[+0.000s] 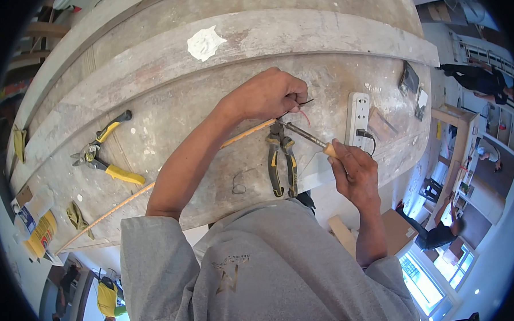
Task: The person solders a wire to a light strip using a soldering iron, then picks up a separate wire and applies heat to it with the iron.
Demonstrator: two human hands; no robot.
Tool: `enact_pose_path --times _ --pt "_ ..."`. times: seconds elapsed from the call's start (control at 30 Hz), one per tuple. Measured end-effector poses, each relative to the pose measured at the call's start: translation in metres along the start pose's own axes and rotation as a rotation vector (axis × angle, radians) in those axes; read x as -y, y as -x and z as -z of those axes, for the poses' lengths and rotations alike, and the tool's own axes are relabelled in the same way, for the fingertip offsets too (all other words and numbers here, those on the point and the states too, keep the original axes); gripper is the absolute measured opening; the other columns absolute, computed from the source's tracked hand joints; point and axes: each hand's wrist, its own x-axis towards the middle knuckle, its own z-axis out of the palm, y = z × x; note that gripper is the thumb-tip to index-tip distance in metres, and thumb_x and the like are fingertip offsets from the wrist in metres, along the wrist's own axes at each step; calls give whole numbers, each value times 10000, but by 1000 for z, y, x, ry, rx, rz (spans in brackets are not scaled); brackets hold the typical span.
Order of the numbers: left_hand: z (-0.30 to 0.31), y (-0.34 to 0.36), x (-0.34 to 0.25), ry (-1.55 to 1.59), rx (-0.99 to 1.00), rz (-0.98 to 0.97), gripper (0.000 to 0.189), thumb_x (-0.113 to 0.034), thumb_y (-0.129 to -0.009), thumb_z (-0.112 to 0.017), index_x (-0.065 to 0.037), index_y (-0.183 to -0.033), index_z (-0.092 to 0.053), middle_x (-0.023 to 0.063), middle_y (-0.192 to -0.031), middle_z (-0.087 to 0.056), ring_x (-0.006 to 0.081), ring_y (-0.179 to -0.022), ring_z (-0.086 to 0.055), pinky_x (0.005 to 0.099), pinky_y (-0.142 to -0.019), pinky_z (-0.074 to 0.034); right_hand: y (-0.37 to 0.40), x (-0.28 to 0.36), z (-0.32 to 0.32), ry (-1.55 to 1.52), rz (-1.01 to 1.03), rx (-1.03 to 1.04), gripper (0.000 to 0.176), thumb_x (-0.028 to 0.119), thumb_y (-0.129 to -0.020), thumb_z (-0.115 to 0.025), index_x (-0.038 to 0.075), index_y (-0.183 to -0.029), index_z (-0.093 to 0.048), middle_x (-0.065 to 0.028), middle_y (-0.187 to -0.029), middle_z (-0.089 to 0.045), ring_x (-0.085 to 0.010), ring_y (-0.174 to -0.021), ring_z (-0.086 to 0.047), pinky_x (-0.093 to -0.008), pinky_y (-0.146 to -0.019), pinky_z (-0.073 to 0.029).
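Note:
My left hand [268,94] is closed in a pinch at the table's middle, holding thin wire. A black wire end [306,102] and a red wire [307,119] show beside its fingertips. My right hand [356,170] grips the handle of a soldering iron [304,134]. The iron's metal tip points left, at the end of a narrow yellow-orange LED-like strip [247,131]. Just below that end lie combination pliers [281,159] with black and yellow handles, their jaws close to the strip. Whether tip, strip and wire touch is too small to tell. My left forearm crosses over the strip.
On the worn table [206,180] lie yellow-handled tin snips [105,155] at left. A white power strip [358,117] with a black plug [363,134] stands right. Long boards [320,34] run across the back. A yellow-labelled container [41,233] sits at far left. Several people are in the background.

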Motion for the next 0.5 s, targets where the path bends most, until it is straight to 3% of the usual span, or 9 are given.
enact_pose_path --times 0.4,0.5 --pt "1 0 -2 -9 -2 -18 139 -45 -841 -819 -33 -955 -740 134 -761 -725 284 -680 -681 421 -654 -508 -1 0 0 -6 -41 68 389 69 -910 -787 -15 -1285 -726 -175 -1001 -755 -321 -810 -735 -418 -700 -601" --pt "3 0 -5 -1 16 14 78 -40 -851 -765 -24 -926 -748 158 -803 -752 341 -770 -731 456 -697 -534 0 1 0 -10 -63 95 388 70 -914 -783 -21 -1286 -723 -181 -994 -752 -327 -806 -737 -420 -695 -602"
